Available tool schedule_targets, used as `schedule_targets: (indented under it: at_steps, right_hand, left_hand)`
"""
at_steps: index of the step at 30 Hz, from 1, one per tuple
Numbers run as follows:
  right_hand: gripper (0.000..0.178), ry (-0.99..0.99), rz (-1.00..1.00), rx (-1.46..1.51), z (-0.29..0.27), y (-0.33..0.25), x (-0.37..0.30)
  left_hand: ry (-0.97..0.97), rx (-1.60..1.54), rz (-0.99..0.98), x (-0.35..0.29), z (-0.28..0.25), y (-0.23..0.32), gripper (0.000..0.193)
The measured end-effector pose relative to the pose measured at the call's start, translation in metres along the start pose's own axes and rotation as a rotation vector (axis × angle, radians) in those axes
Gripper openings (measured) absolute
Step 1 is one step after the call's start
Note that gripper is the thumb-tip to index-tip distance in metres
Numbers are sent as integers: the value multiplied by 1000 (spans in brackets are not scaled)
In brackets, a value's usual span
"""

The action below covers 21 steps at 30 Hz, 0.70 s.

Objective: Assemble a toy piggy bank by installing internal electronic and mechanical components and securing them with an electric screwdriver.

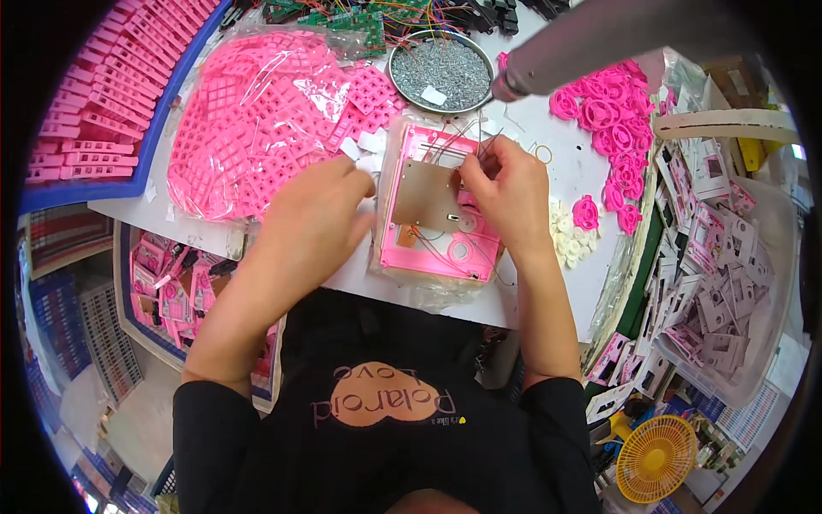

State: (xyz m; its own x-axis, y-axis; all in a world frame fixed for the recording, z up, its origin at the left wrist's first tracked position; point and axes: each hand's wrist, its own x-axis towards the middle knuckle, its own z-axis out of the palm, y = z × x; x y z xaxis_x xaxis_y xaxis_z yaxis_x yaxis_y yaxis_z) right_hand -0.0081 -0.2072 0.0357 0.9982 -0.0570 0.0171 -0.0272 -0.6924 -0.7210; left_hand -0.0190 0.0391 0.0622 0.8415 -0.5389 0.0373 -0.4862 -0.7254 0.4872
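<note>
In front of me lies a pink plastic housing (pixel 392 257), with a brownish flat plate (pixel 424 193) set in it and thin wires running across. My right hand (pixel 512 184) is over the housing's far right side, thumb and fingers pinched at the thin wires (pixel 445 147). Its fingers partly hide what they grip. My left hand (pixel 317 210) hovers just left of the housing with bent fingers, thumb apart from them, and nothing visible between. Small white paper pieces (pixel 370 142) lie beyond its fingertips.
A clear bag of pink parts (pixel 248 120) lies left. Behind the housing stand a round tin of screws (pixel 441 73) and green circuit boards (pixel 368 30). A grey cylindrical tool (pixel 591 47) hangs overhead. Pink rings (pixel 612 128) and white pieces (pixel 569 236) lie right; a blue tray (pixel 141 176) is far left.
</note>
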Motion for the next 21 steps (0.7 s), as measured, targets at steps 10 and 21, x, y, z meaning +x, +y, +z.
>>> schedule_targets:
  at_steps: [10, 21]
  right_hand:
    - [15, 110, -2, 310, 9, 8, -9]
    - [16, 53, -657, -223, 31, -9, -22]
  left_hand:
    - [85, -32, 54, 99, 43, 6, 23]
    - [25, -201, 96, 117, 50, -5, 20]
